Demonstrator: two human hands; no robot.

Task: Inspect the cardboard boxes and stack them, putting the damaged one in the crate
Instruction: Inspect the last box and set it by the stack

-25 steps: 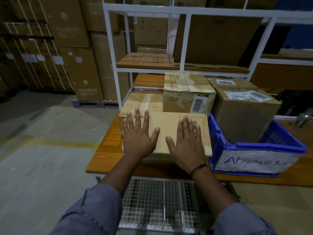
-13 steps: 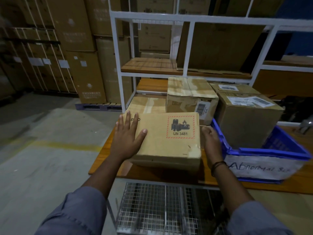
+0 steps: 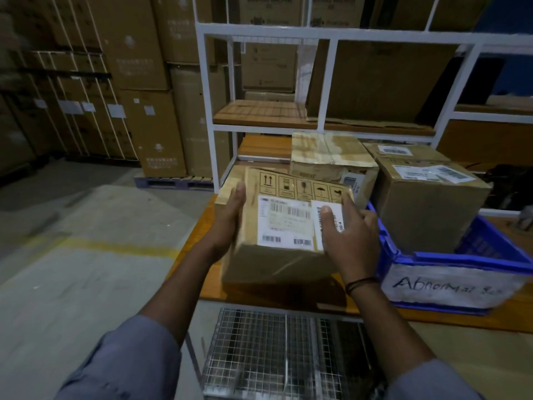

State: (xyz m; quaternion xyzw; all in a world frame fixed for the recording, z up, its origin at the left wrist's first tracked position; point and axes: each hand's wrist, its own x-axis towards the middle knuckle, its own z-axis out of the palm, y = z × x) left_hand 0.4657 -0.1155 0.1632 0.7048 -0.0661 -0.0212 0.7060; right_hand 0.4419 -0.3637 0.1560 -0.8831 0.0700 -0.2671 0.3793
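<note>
I hold a small cardboard box [image 3: 285, 223] tilted up above the wooden table [image 3: 288, 295]; its face with white shipping labels and handling symbols is turned toward me. My left hand [image 3: 230, 217] grips its left side. My right hand [image 3: 350, 235] grips its right side, thumb on the label. A flat box [image 3: 230, 183] lies behind it on the table. A taped box [image 3: 328, 157] stands further back. A blue crate [image 3: 450, 272] labelled "Abnormal" sits at the right with a large box [image 3: 427, 206] inside.
A white metal shelf frame [image 3: 326, 82] rises behind the table, with a wooden shelf and big cartons. Stacked cartons on a pallet [image 3: 150, 111] line the left wall. A wire-mesh cage [image 3: 282, 359] sits below the table's near edge. Concrete floor with a yellow line lies at left.
The box has been lifted off the table and turned, so the labelled face shows instead of the UN 3481 face. Both hands moved from resting on top to gripping its sides.
</note>
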